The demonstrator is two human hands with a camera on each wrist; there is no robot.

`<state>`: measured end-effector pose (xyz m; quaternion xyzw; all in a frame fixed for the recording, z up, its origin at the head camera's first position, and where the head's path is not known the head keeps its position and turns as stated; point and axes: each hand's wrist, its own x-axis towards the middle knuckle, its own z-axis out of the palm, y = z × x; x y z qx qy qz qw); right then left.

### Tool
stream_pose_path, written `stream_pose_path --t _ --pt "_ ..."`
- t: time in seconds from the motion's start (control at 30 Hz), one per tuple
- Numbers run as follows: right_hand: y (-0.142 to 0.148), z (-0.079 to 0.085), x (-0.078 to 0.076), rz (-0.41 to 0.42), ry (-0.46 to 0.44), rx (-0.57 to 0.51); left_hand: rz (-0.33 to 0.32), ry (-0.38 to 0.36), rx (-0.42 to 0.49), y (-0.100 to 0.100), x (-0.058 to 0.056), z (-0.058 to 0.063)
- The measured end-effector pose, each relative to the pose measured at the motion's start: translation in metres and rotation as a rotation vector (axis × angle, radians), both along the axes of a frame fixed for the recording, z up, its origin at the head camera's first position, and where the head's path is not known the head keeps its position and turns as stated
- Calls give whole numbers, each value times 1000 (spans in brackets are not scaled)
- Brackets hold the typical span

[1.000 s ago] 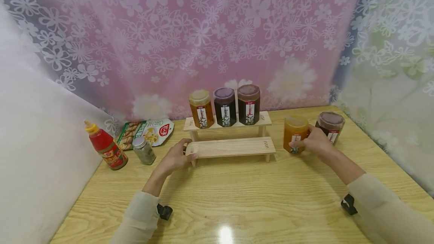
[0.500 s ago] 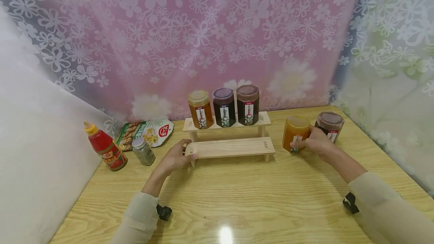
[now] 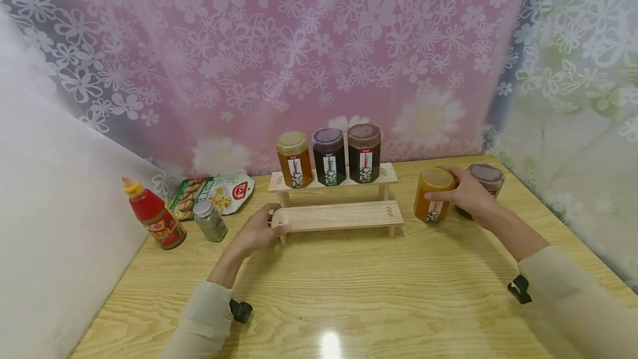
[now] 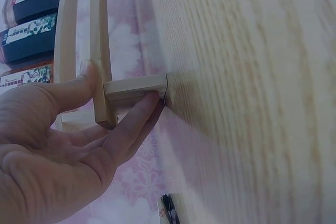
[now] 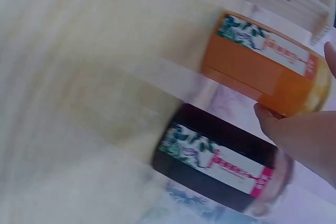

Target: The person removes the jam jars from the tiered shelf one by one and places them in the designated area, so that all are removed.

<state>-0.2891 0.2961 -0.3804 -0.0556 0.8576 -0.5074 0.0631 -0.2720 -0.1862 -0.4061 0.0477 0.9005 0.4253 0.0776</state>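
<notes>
At the left end of a two-step wooden rack [image 3: 336,216], my left hand [image 3: 259,230] holds the lower step, thumb on its top and fingers beneath, by the leg [image 4: 136,87]. On the right, my right hand [image 3: 466,193] has thumb and fingers around the upper part of an orange jar [image 3: 428,209], which stands upright with a white label. In the right wrist view a finger meets the side of the orange jar [image 5: 252,66] near its lid. Just beyond that hand is a dark jar [image 5: 220,156], partly hidden by it in the head view.
Three jars stand on the upper step: an amber one [image 3: 295,165], a purple-lidded one [image 3: 329,159] and a dark one [image 3: 364,157]. At left are a red sauce bottle [image 3: 157,218], a small spice jar [image 3: 211,223] and a food packet [image 3: 231,195]. Curtains enclose the table [image 3: 319,287].
My right hand has shifted its hold higher on the orange jar, its thumb now nearer the lid. That jar has turned slightly, with little shift in place. The left hand stays on the rack.
</notes>
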Motion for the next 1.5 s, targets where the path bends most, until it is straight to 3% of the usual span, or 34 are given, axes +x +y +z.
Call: stream_pose_path --t 0.2,0.57,0.93,1.27,1.5 --pt "-3 21 -6 41 21 -52 4 -4 -10 -1 -1 0" --pt "-32 49 -14 67 117 -32 -1 4 -4 0 0 -1" --pt "-77 53 -22 140 109 -175 -2 -2 12 0 -1 -1" --pt "-121 50 -34 86 88 -233 3 0 2 0 0 -2" --pt "-143 47 -37 69 173 -289 3 1 8 0 -2 -2"
